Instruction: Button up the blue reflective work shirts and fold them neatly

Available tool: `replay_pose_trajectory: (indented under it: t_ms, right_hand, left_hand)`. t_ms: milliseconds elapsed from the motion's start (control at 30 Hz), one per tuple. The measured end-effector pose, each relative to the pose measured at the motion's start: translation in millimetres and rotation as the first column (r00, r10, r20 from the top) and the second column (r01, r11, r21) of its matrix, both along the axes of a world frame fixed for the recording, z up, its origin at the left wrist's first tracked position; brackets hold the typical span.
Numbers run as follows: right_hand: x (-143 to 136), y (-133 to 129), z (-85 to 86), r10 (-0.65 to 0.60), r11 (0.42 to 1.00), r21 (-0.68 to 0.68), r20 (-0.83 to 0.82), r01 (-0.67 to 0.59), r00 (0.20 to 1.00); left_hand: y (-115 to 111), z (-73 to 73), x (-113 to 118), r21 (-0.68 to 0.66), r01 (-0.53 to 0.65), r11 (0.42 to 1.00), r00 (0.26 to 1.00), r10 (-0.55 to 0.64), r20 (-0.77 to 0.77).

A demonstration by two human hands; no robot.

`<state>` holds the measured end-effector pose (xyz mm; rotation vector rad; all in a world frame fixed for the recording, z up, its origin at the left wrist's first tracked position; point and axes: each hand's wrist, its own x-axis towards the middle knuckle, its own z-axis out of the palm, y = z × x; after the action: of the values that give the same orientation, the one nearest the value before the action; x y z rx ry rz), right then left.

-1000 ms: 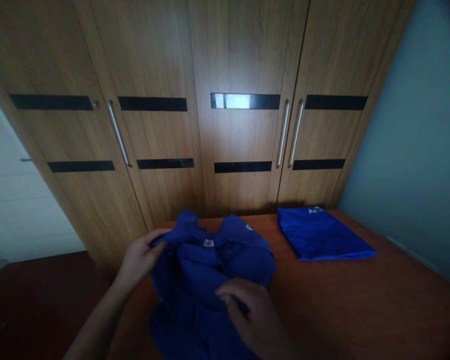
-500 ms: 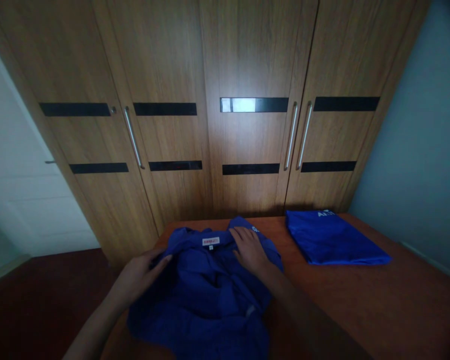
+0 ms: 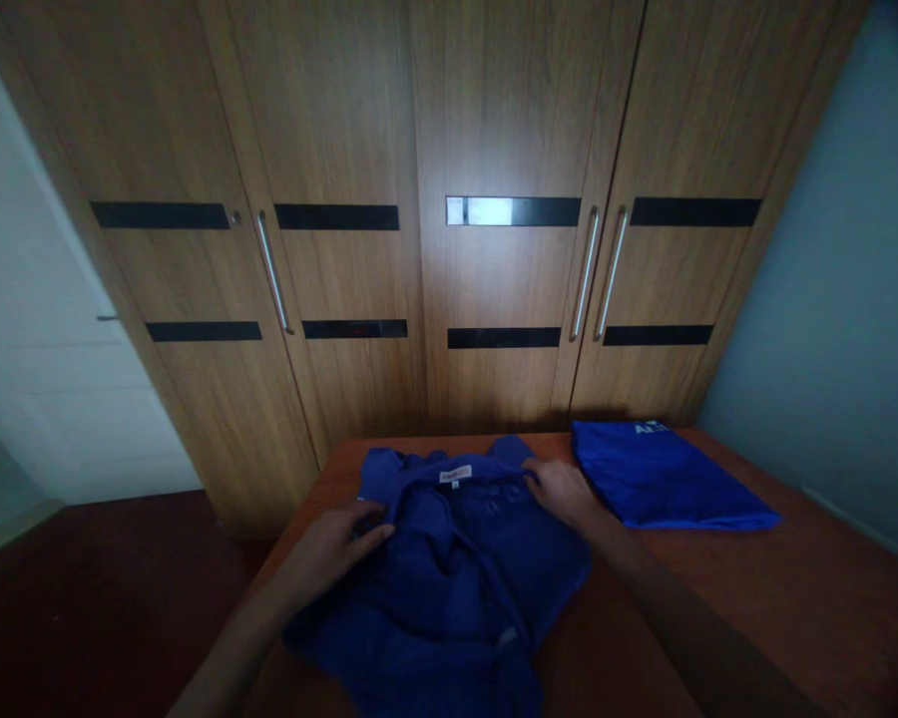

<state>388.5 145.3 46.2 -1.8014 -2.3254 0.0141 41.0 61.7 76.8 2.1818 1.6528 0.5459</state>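
A dark blue garment (image 3: pixel 449 568) lies spread and rumpled on a reddish-brown table (image 3: pixel 718 588), its collar toward the wardrobe. A white label (image 3: pixel 456 475) shows inside the collar. My left hand (image 3: pixel 340 543) pinches the garment's left edge below the collar, thumb on top. My right hand (image 3: pixel 561 489) grips the fabric at the right end of the collar, fingertips closed on it. The lower part of the garment runs out of view at the bottom.
A folded bright blue item (image 3: pixel 666 479) with white lettering lies at the table's back right. Behind the table stands a wooden wardrobe (image 3: pixel 494 389) with metal handles. A white door (image 3: pixel 60 399) is at the left, a pale wall (image 3: pixel 830 329) at the right.
Both hands and the garment have shifted right. My right hand has moved outward to the collar's right end, and the right side of the garment lies more spread out.
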Motion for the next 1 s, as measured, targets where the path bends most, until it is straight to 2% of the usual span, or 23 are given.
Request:
replay_pose_trajectory:
  t_ms: [67,167,300,367,467,567,667,733,833,933,1000]
  right_hand:
    - [10.0,-3.1,6.3,-0.024,1.000,-0.002,0.018,0.024,1.000]
    - [27.4,-8.6,16.2,-0.056,0.998,0.012,0.025,0.056,0.998]
    - [50.4,-18.0,26.9,-0.095,0.995,0.030,0.021,0.094,0.995]
    - [59.7,-22.6,29.3,-0.113,0.993,0.038,0.021,0.112,0.993]
    - [70.3,-28.6,28.5,-0.134,0.990,0.053,0.020,0.133,0.991]
    - [77.9,-34.8,24.4,-0.064,0.997,0.032,-0.015,0.064,0.998]
    - [83.4,-41.7,19.8,0.076,0.997,-0.028,-0.090,-0.079,0.993]
    - [86.3,-45.9,17.7,0.139,0.987,-0.059,-0.151,-0.150,0.979]
    - [90.2,-49.9,19.2,0.193,0.967,-0.106,-0.297,-0.233,0.935]
    - [93.8,-51.7,31.4,0.191,0.925,-0.185,-0.534,-0.333,0.824]
    - [95.2,-53.4,48.1,0.137,0.910,-0.205,-0.673,-0.361,0.727]
  left_hand:
    - [3.6,-4.0,10.1,0.022,0.036,0.999,0.998,-0.035,-0.049]
    - [8.3,-5.7,24.6,0.060,0.024,0.998,0.990,-0.016,-0.140]
    - [9.4,-3.9,40.6,0.090,0.003,0.996,0.993,0.008,-0.121]
    - [8.9,-5.1,45.6,0.094,0.000,0.996,0.992,0.012,-0.127]
    - [9.7,-12.5,49.7,0.073,0.017,0.997,0.969,0.002,-0.248]
    - [12.8,-21.4,51.8,0.065,0.064,0.996,0.937,-0.037,-0.348]
    - [16.0,-22.8,52.0,0.091,0.031,0.995,0.917,0.008,-0.398]
    - [17.5,-17.5,50.4,0.123,-0.020,0.992,0.917,0.067,-0.392]
    - [19.9,-1.7,46.2,0.187,-0.065,0.980,0.925,0.130,-0.357]
    - [24.1,20.3,41.9,0.194,-0.088,0.977,0.937,0.147,-0.316]
    - [27.6,38.2,40.3,0.160,-0.082,0.984,0.971,0.115,-0.209]
